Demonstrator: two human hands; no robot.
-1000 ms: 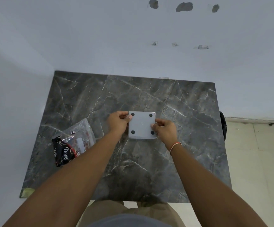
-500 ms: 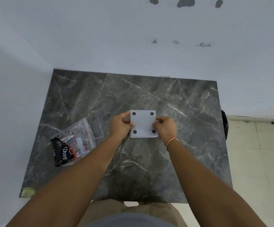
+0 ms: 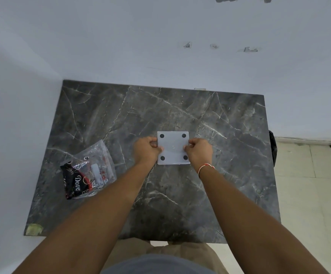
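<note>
- While both hands clamp it, the white square unit (image 3: 173,147) sits right between them: left hand (image 3: 146,150) pinches its left edge and right hand (image 3: 200,151) its right edge, with fingers curled and thumbs on the top face.
- The unit is square, so it has no long axis. Four black feet (image 3: 162,136) face up, one per corner, so it is underside up.
- Both hands are equally near, neither free.
- Can't tell if it is lifted or resting on the marble table (image 3: 229,119).
- A clear zip bag (image 3: 101,155) lies left of the left hand, nearer the body and well apart.
- Inside it are a black Dove wrapper (image 3: 75,182), a white strip and red bits. The rest is unclear.
- The likely next move is a flip, which needs both wrists turning together.
</note>
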